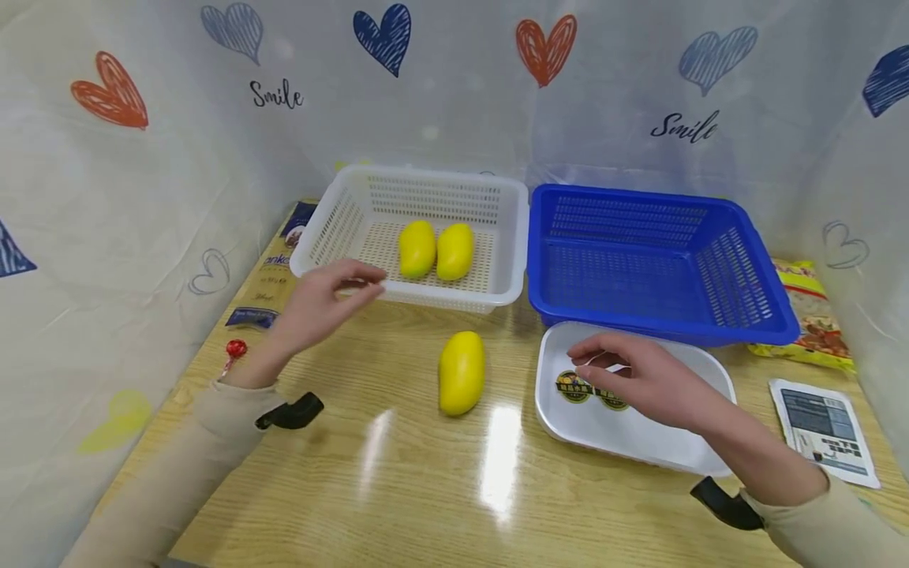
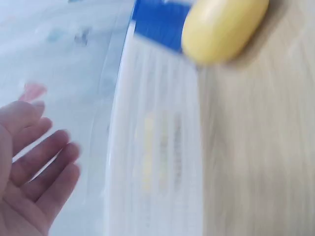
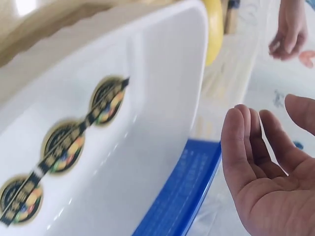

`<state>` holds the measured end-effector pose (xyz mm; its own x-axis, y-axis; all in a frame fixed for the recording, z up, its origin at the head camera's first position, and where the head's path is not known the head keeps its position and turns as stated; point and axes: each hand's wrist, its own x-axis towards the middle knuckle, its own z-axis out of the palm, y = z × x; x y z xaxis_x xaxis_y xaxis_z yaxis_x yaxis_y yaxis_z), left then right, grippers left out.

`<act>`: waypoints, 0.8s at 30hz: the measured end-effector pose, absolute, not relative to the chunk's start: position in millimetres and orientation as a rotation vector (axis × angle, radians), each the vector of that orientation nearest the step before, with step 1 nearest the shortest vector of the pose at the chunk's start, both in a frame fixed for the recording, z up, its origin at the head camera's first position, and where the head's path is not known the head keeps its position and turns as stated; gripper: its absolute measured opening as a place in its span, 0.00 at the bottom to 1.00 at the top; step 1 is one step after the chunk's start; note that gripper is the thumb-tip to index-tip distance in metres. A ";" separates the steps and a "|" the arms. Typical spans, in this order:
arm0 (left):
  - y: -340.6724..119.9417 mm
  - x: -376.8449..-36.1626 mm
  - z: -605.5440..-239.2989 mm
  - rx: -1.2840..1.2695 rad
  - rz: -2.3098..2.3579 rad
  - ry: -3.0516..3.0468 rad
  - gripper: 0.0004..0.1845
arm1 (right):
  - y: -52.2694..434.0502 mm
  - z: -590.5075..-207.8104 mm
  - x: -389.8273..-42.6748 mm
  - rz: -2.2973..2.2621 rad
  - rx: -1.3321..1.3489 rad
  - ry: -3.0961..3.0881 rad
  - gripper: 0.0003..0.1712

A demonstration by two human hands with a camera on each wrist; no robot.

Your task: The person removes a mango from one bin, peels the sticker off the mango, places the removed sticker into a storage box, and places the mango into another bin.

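In the head view my left hand (image 1: 328,300) hovers by the near left rim of a white basket (image 1: 507,237), fingers loosely bent, nothing between them. Two yellow mangoes (image 1: 417,248) lie side by side in that basket. A third mango (image 1: 461,372) rests on the table in front of it. My right hand (image 1: 642,379) is above a white tray (image 1: 660,442) that has round fruit stickers in its bottom. Its fingers are relaxed and hold nothing, as the right wrist view also shows.
A blue basket (image 1: 618,276) stands behind the tray. To the right lie a yellow food packet (image 1: 817,315) and a white pouch (image 1: 824,430). On the left are a brown bag (image 1: 266,276) and a red lollipop (image 1: 236,348). A heart-printed curtain (image 1: 454,102) closes off the back.
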<state>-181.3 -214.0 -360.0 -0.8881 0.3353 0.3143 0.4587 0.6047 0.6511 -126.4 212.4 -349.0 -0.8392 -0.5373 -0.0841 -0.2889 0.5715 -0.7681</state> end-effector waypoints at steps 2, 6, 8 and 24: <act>-234.3 -191.1 -354.9 -0.589 -1.068 -2.613 0.13 | 203.4 -350.0 -125.3 -1.183 -0.659 2.460 0.17; -270.6 -207.9 -353.9 -0.352 -1.147 -2.661 0.16 | 187.1 -354.7 -126.0 -1.309 -0.640 2.370 0.21; -284.8 -213.2 -357.2 -0.230 -1.222 -2.706 0.20 | 179.3 -357.2 -127.9 -1.341 -0.623 2.342 0.23; -341.9 -246.7 -396.4 -0.036 -1.772 -2.790 0.30 | 131.1 -374.3 -146.9 -1.161 -0.696 2.256 0.33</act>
